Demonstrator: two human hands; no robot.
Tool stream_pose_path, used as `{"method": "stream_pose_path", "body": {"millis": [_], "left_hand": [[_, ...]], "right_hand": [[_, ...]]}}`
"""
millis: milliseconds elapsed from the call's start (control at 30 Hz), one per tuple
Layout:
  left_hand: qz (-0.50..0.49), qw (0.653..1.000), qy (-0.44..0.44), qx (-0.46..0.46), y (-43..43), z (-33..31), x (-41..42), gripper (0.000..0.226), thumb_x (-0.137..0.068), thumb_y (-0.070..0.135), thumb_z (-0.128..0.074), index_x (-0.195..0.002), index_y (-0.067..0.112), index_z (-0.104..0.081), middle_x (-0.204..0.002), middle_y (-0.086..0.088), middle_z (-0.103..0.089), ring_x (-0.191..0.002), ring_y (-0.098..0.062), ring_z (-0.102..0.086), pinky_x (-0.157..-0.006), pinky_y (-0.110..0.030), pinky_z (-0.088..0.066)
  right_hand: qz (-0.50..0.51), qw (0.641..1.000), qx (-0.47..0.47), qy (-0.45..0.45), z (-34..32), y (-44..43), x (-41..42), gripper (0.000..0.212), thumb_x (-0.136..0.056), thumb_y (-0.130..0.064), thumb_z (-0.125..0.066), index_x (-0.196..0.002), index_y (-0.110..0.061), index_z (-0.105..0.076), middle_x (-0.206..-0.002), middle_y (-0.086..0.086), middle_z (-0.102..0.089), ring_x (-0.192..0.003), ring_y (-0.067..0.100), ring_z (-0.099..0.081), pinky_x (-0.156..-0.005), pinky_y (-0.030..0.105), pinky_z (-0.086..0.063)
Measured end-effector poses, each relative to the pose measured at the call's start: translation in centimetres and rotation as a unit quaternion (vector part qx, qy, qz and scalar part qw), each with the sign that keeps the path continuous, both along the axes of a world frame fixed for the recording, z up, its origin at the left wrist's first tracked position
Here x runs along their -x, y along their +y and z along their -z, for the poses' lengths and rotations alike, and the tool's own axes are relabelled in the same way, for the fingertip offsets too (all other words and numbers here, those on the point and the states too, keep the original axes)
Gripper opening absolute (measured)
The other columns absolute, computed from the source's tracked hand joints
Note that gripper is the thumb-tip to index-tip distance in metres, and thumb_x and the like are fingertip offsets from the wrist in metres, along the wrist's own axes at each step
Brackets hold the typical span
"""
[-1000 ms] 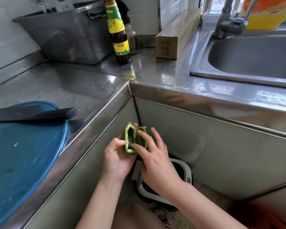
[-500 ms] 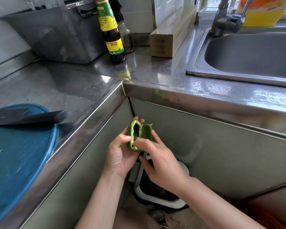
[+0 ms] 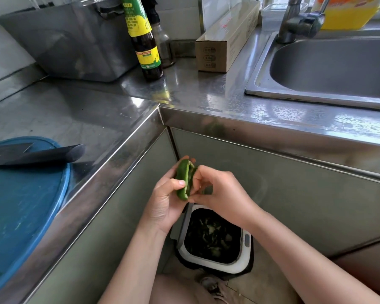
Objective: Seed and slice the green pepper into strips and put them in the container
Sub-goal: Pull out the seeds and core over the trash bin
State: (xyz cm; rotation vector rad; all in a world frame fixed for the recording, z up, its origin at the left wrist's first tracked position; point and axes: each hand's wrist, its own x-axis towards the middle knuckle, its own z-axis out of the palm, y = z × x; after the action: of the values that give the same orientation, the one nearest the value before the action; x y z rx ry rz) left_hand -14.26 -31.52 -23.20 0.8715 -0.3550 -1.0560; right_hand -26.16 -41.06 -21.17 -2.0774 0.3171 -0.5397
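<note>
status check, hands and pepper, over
Left hand grips green pepper above bin. Right hand pinches at its inside. Nothing in the way.

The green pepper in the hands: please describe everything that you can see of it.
The green pepper is a cut-open piece, not a whole fruit: glossy dark green skin outside, paler flesh along the cut edge. It is roughly upright, seen edge-on, held in the air before the cabinet, above the open bin on the floor. The left hand grips it from outside, thumb across the skin; the right hand pinches at its inner side with curled fingers. Seeds cannot be made out.
</note>
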Motion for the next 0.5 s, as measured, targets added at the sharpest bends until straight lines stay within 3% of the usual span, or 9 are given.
{"method": "stream_pose_path", "body": {"millis": [100, 167, 233, 300, 333, 400, 433, 500], "left_hand": [[-0.076, 0.995, -0.046, -0.044, -0.2, 0.1, -0.4, 0.064, -0.062, 0.0, -0.057, -0.125, 0.001, -0.05, -0.095, -0.009, -0.067, -0.088, -0.02, -0.064, -0.078, -0.029, -0.055], [-0.101, 0.986, -0.108, -0.075, -0.1, 0.1, -0.5, 0.051, -0.063, 0.002, -0.06, -0.114, 0.004, -0.056, -0.085, 0.001, -0.071, -0.082, -0.011, -0.065, -0.076, -0.023, -0.053], [-0.103, 0.979, -0.147, -0.094, 0.2, 0.2, -0.4, 0.041, -0.061, 0.004, -0.063, -0.102, 0.008, -0.059, -0.077, 0.008, -0.071, -0.076, -0.006, -0.064, -0.074, -0.021, -0.051], [-0.098, 0.984, -0.12, -0.09, 0.7, 0.3, -0.5, 0.04, -0.061, 0.003, -0.063, -0.101, 0.009, -0.059, -0.08, 0.005, -0.071, -0.078, -0.008, -0.065, -0.076, -0.026, -0.052], [-0.091, 0.988, -0.092, -0.08, 1.0, 0.4, -0.7, 0.042, -0.062, 0.002, -0.063, -0.104, 0.009, -0.059, -0.085, 0.002, -0.072, -0.082, -0.011, -0.066, -0.08, -0.031, -0.054], [-0.064, 0.996, -0.033, -0.053, 1.7, 0.6, -1.0, 0.054, -0.06, -0.001, -0.066, -0.111, 0.012, -0.059, -0.1, -0.004, -0.07, -0.092, -0.019, -0.066, -0.086, -0.043, -0.052], [-0.048, 0.998, -0.01, -0.039, 2.0, 0.7, -1.2, 0.06, -0.057, 0.0, -0.068, -0.115, 0.013, -0.058, -0.107, -0.006, -0.068, -0.097, -0.022, -0.065, -0.09, -0.047, -0.049], [-0.023, 1.0, 0.017, -0.008, 2.4, 0.8, -1.2, 0.068, -0.051, 0.002, -0.075, -0.116, 0.016, -0.06, -0.116, -0.008, -0.065, -0.104, -0.027, -0.063, -0.094, -0.051, -0.046]], "right_hand": [[0.057, 0.997, 0.028, 0.032, 0.9, -0.3, -0.1, 0.023, -0.074, -0.013, -0.078, -0.069, -0.024, -0.059, -0.067, -0.008, -0.063, -0.065, 0.006, -0.06, -0.06, 0.013, -0.047], [0.076, 0.992, 0.059, 0.077, 2.1, -0.5, -0.4, 0.01, -0.081, -0.026, -0.072, -0.076, -0.019, -0.068, -0.069, -0.004, -0.068, -0.065, 0.007, -0.062, -0.062, 0.02, -0.049], [0.081, 0.985, 0.084, 0.128, 3.2, -0.6, -0.5, 0.01, -0.086, -0.021, -0.066, -0.09, -0.019, -0.074, -0.083, -0.001, -0.073, -0.079, 0.013, -0.067, -0.075, 0.028, -0.052], [0.102, 0.98, 0.084, 0.148, 3.9, -0.5, -0.5, 0.012, -0.085, -0.014, -0.066, -0.092, -0.019, -0.075, -0.086, -0.001, -0.074, -0.083, 0.014, -0.066, -0.077, 0.025, -0.05], [0.113, 0.978, 0.079, 0.155, 3.9, -0.6, -0.4, 0.007, -0.084, -0.019, -0.068, -0.083, -0.019, -0.075, -0.077, -0.002, -0.072, -0.077, 0.014, -0.064, -0.071, 0.02, -0.045], [0.134, 0.973, 0.088, 0.169, 3.9, -0.6, -0.2, 0.027, -0.083, -0.032, -0.069, -0.06, -0.018, -0.065, -0.054, -0.004, -0.056, -0.06, 0.017, -0.051, -0.064, 0.016, -0.032], [0.141, 0.972, 0.1, 0.159, 4.2, -0.6, -0.2, 0.028, -0.082, -0.03, -0.07, -0.059, -0.017, -0.063, -0.052, -0.004, -0.053, -0.06, 0.018, -0.048, -0.069, 0.018, -0.032], [0.145, 0.972, 0.131, 0.132, 4.5, -0.7, -0.3, 0.006, -0.081, -0.014, -0.071, -0.076, -0.016, -0.074, -0.068, -0.002, -0.066, -0.075, 0.02, -0.057, -0.085, 0.028, -0.042]]}}
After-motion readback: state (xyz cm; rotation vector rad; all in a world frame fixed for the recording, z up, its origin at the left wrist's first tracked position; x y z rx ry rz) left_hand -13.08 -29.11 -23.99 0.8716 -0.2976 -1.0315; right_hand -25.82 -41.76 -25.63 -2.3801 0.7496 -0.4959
